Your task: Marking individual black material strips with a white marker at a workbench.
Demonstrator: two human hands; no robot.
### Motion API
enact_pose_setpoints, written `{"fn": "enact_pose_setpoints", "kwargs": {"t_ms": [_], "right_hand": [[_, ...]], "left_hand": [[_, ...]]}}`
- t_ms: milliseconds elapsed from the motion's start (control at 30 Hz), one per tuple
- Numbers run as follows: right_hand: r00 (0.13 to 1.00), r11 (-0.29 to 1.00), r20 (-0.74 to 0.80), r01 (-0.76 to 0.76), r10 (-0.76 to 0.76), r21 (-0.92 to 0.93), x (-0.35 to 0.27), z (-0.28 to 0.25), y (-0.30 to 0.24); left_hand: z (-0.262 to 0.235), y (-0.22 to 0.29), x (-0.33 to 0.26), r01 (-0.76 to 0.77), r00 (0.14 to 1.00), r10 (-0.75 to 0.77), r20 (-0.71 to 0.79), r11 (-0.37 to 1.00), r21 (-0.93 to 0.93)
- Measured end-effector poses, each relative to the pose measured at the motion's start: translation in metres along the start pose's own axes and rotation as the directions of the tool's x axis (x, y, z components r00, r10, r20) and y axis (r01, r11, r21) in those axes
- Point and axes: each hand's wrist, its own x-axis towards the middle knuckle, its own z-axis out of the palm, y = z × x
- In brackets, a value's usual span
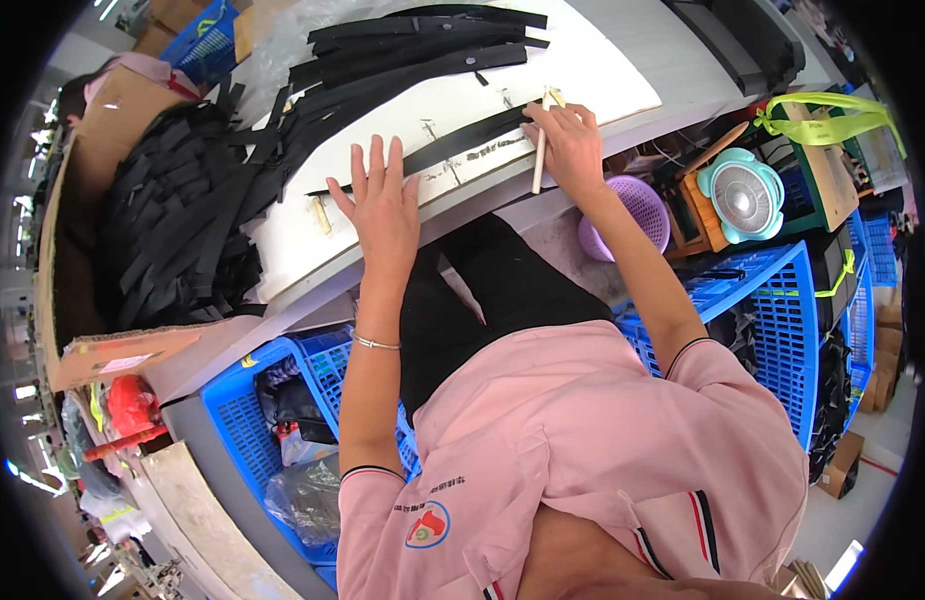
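Note:
My left hand (385,205) lies flat with its fingers spread at the left end of a black strap (453,145) on a white board (593,60). The strap runs slantwise along the board's near edge, beside dark marks drawn on the surface. Over the strap's right end, my right hand (571,145) has its fingers bent together around a slim pale stick (539,165), which I cannot identify further. Its fingertips reach the strap. Farther back on the board lie several more black straps (413,60), side by side. A short pale piece (322,215) rests left of my left hand.
A cardboard box (78,200) heaped with black straps (183,210) stands at the left. Blue crates (248,400) flank my legs. On the right are a purple basket (633,215), a small turquoise fan (745,195) and a yellow-green band (833,125).

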Motion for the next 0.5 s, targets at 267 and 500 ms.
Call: {"fn": "enact_pose_setpoints", "kwargs": {"t_ms": [267,500], "right_hand": [[0.999,1.000,-0.049,0.010,-0.009,0.014,-0.012,-0.001,0.027],[0.999,0.997,-0.027,-0.032,0.034,0.073,-0.013,-0.004,0.026]], "left_hand": [[-0.003,-0.005,-0.018,0.023,1.000,-0.024,0.018,0.999,0.039],[-0.006,-0.005,-0.041,0.138,0.986,-0.146,0.083,0.986,0.094]]}}
